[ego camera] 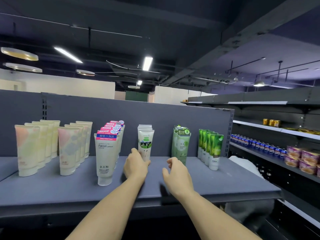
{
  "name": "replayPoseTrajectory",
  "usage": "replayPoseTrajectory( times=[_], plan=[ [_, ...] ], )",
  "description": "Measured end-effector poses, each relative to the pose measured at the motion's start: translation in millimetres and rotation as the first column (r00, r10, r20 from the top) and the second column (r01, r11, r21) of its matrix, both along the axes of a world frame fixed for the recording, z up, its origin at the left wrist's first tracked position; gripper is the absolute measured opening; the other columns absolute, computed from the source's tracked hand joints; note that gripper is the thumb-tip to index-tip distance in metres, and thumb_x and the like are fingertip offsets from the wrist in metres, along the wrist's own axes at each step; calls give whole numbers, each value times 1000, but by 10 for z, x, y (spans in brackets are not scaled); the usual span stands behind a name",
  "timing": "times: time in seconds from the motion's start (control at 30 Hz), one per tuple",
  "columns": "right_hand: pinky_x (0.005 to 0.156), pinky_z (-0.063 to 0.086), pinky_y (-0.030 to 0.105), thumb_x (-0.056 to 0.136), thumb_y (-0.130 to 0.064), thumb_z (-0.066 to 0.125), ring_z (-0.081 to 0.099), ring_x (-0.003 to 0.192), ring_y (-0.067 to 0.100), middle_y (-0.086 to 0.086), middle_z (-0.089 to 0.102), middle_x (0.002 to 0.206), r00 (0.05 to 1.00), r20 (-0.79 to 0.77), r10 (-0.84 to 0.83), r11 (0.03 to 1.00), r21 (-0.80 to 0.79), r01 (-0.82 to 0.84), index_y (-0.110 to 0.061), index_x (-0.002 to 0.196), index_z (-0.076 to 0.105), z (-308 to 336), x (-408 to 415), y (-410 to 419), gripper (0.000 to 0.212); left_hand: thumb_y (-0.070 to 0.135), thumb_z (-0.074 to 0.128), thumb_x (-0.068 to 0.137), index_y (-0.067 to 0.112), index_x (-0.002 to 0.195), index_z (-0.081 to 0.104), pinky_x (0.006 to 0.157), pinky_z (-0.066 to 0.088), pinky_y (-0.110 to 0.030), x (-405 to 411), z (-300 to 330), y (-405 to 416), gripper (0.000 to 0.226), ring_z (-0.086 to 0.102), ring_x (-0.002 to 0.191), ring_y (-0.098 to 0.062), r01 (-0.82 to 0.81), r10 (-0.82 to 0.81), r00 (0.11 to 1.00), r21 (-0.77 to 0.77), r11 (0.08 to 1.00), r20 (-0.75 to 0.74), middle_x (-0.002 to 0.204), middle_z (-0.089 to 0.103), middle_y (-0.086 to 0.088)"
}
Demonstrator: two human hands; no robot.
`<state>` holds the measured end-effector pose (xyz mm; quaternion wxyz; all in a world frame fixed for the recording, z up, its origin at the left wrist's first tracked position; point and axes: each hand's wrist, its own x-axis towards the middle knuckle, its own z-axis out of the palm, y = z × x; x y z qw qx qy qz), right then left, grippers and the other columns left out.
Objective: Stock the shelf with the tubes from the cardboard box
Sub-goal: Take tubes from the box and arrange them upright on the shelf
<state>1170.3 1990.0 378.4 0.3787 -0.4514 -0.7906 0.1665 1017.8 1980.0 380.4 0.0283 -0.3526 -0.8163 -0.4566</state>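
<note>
A grey shelf board [69, 186] carries rows of upright tubes. My left hand [136, 166] grips the lower part of the front white tube with a cow picture [145, 141], which heads a short row in the middle. My right hand [176, 175] hovers just to the right, fingers curled and apart, holding nothing, close to the pale green tubes [181, 146]. Left of my hands stand white "Facial" tubes with pink tops [105, 156]. Bright green tubes [213, 149] stand further right. The cardboard box is out of view.
Cream pastel tubes stand in two rows at the left [27, 149] [68, 151]. The shelf's grey back panel [155, 116] rises behind the rows. To the right, another shelving unit holds blue cans [256, 144] and purple tins [301, 158].
</note>
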Motion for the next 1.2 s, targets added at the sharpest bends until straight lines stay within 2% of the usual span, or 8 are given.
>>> replayPoseTrajectory(
  times=[0.1, 0.27, 0.43, 0.6, 0.77, 1.0, 1.13, 1.2],
  plan=[
    [92, 47, 31, 98, -28, 52, 57, 116, 16, -5, 58, 130, 1000, -6, -11, 1000, -2, 11, -19, 133, 50, 7, 21, -108, 37, 31, 75, 81, 11, 109, 49, 73, 49, -36, -32, -4, -91, 42, 62, 103, -29, 17, -17, 1000, 1, 1000, 12, 111, 66, -8],
    [96, 47, 33, 98, -28, 52, 56, 118, 16, -4, 58, 131, 1000, -10, -7, 1000, 9, 7, -19, 134, 50, -15, 115, -282, 37, 33, 74, 82, 13, 115, 50, 78, 51, -39, 13, -13, -266, 45, 60, 108, -28, 42, -42, 999, -2, 999, -14, 114, 63, -6],
    [91, 50, 36, 98, -28, 51, 59, 110, 18, -2, 61, 124, 998, -46, -43, 999, 1, 44, -18, 130, 53, -59, 284, -480, 33, 31, 60, 91, 17, 113, 59, 79, 49, -35, 263, -20, -595, 26, 61, 104, -25, 72, -67, 981, 20, 997, -184, 112, 63, -3],
    [84, 50, 33, 98, -30, 51, 60, 105, 16, -5, 61, 118, 998, -57, -5, 1000, -12, 5, -20, 128, 54, -222, 550, -712, 32, 24, 53, 91, 17, 96, 64, 68, 37, -28, 609, -37, -1040, 14, 60, 92, -22, 19, -24, 950, -17, 1000, -312, 98, 67, 2],
    [83, 50, 33, 95, -29, 54, 60, 101, 17, -5, 62, 116, 998, -41, 41, 996, -79, -44, -21, 124, 55, -565, 1053, -937, 30, 25, 52, 90, 19, 89, 61, 64, 39, -29, 1054, -264, -1447, 11, 59, 81, -20, -22, 1, 960, -71, 997, -281, 89, 66, 5],
    [83, 51, 35, 95, -33, 54, 59, 103, 18, -1, 59, 122, 988, 117, 100, 962, -264, -66, -19, 132, 50, -1383, 1725, -1169, 40, 24, 50, 87, 24, 89, 62, 64, 40, -26, 1860, -1109, -2003, 12, 58, 71, -15, 29, -70, 981, -223, 974, -178, 83, 65, 10],
    [77, 45, 31, 95, -34, 58, 55, 96, 17, 1, 58, 126, 960, 223, 172, 914, -399, -71, -17, 137, 46, -1967, 1917, -1320, 47, 24, 52, 85, 25, 95, 64, 68, 43, -27, 2128, -1829, -2283, 16, 62, 85, -15, 152, -183, 982, -393, 907, -41, 93, 67, 11],
    [78, 44, 31, 93, -33, 59, 57, 104, 20, 3, 58, 128, 944, 255, 208, 893, -443, -77, -17, 137, 45, -2181, 1973, -1351, 49, 23, 52, 84, 25, 98, 65, 71, 45, -28, 2171, -2123, -2361, 19, 61, 90, -16, 179, -191, 981, -445, 878, 17, 98, 67, 10]
  ],
)
